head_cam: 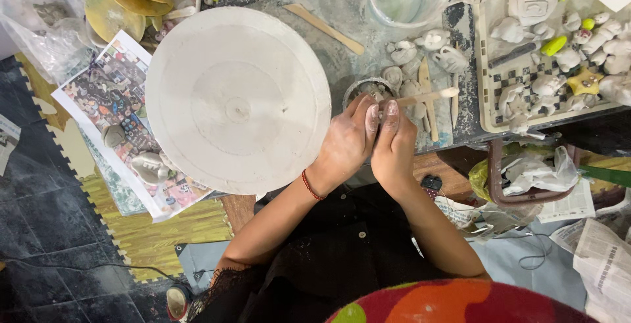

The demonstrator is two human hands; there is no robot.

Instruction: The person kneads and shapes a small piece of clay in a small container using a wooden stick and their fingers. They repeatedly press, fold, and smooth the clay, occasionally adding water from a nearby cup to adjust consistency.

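Slim wooden modelling stick (420,97), clay-tipped, pinched by left hand (347,142) and right hand (393,145).

Dark tiled floor (39,191); yellow-green foam mat (158,231) at table edge; grey clay-smeared worktable (368,27); even light.

Even, soft daylight fills the frame, brightest on the white round wheel (238,99) at upper centre. Shadows are faint. The floor at lower left is dim. Edges look slightly soft.
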